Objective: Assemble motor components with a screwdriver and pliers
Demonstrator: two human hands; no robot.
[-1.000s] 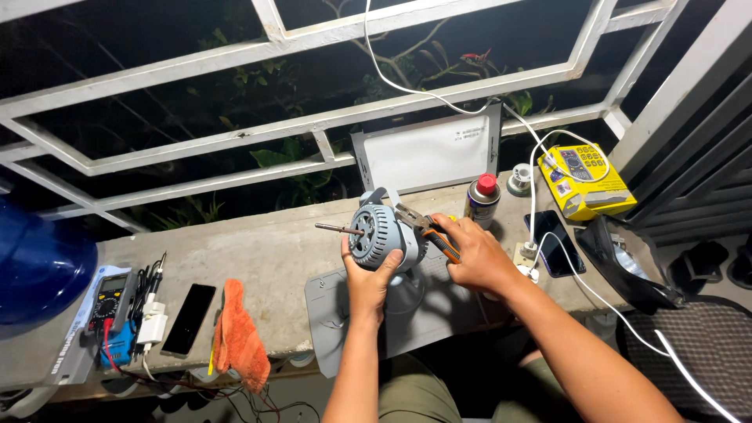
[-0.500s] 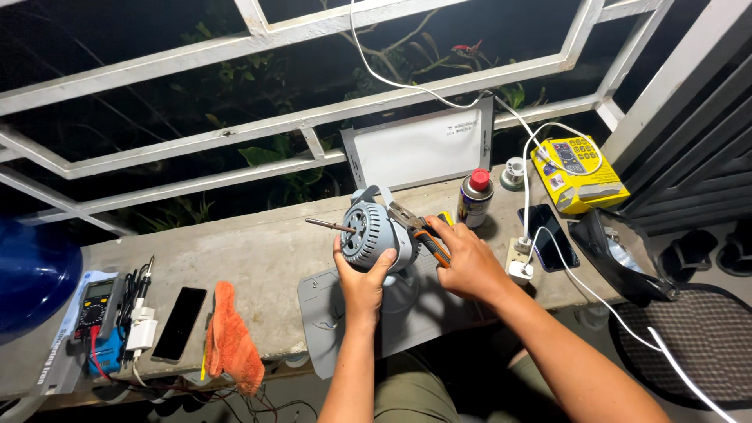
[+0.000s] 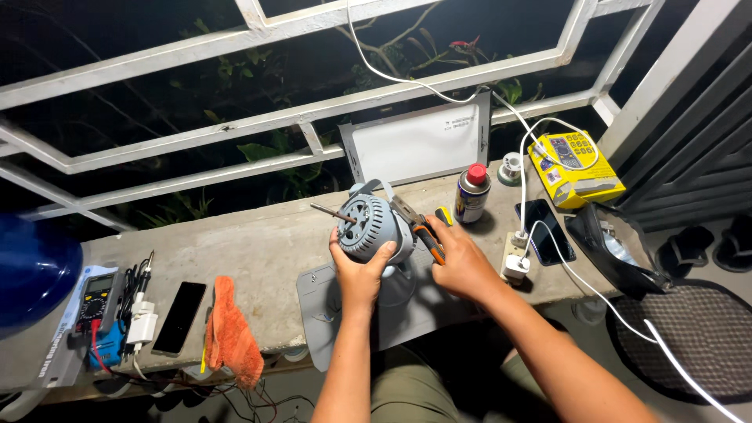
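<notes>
The left hand (image 3: 359,270) cups the fan motor (image 3: 370,227), shaft aimed left along the ledge (image 3: 251,258); the right hand (image 3: 462,262) clasps pliers (image 3: 419,227).

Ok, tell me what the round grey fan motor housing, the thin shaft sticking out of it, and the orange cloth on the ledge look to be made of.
Round grey fan motor housing, held by the left hand: likely moulded plastic, matte with even slotted vents. Thin shaft: probably steel, dark and rigid. Orange cloth: soft woven or microfibre fabric, limp and draped over the concrete-looking ledge.
</notes>
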